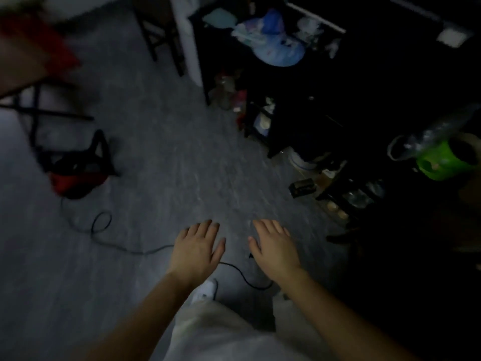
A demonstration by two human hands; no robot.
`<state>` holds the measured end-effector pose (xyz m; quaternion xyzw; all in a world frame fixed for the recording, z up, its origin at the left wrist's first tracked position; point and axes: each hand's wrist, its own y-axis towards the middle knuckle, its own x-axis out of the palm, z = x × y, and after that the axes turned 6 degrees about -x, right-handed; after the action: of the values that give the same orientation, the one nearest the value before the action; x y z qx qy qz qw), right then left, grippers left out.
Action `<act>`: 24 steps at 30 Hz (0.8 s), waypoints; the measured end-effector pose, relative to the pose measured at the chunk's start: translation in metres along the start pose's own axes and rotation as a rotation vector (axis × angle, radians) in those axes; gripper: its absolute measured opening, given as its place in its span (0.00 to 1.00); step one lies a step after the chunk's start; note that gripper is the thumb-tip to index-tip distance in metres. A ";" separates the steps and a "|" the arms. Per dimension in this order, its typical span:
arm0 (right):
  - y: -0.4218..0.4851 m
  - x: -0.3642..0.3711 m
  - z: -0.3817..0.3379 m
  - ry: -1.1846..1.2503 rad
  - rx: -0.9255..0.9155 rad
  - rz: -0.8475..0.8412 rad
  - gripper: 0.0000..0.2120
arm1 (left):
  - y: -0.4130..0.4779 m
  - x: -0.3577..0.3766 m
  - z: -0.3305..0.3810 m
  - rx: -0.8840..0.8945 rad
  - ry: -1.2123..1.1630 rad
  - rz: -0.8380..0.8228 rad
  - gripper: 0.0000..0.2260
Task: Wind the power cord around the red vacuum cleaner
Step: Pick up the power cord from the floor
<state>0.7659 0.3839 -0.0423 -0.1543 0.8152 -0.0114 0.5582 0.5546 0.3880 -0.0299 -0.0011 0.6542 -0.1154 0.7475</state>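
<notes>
- Left grip (196,247) and right grip (273,247), both released, hover above the floor (169,165).
- Power cord (143,253) trails loose to the red vacuum cleaner (78,175), far left.
- Cluttered black shelves (299,82) stand right.

Both bare forearms reach forward, palms down. The left hand (197,248) and the right hand (273,247) are flat, fingers straight, holding nothing, side by side.

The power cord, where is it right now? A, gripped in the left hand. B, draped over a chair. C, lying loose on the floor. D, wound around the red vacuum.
C: the power cord trails loose over the floor from the red vacuum cleaner toward the person's feet; the left hand and right hand are open, holding nothing.
</notes>
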 end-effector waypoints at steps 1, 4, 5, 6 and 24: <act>0.003 -0.002 0.012 -0.008 -0.057 -0.048 0.23 | -0.008 0.005 0.011 -0.073 -0.013 -0.006 0.24; 0.010 -0.002 0.045 -0.041 -0.202 -0.172 0.24 | -0.035 0.018 0.043 -0.266 -0.065 -0.035 0.25; 0.011 0.000 0.054 -0.049 -0.227 -0.209 0.24 | -0.043 0.022 0.052 -0.315 -0.081 -0.053 0.25; 0.013 0.004 0.062 -0.054 -0.245 -0.243 0.24 | -0.050 0.026 0.060 -0.356 -0.091 -0.068 0.25; 0.079 0.429 0.233 0.169 0.256 -0.535 0.24 | -0.003 0.442 0.018 -0.400 -0.198 -0.331 0.23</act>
<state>0.8188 0.3812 -0.5338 -0.2902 0.7810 -0.2732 0.4807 0.6232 0.3053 -0.4590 -0.2669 0.5785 -0.1036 0.7638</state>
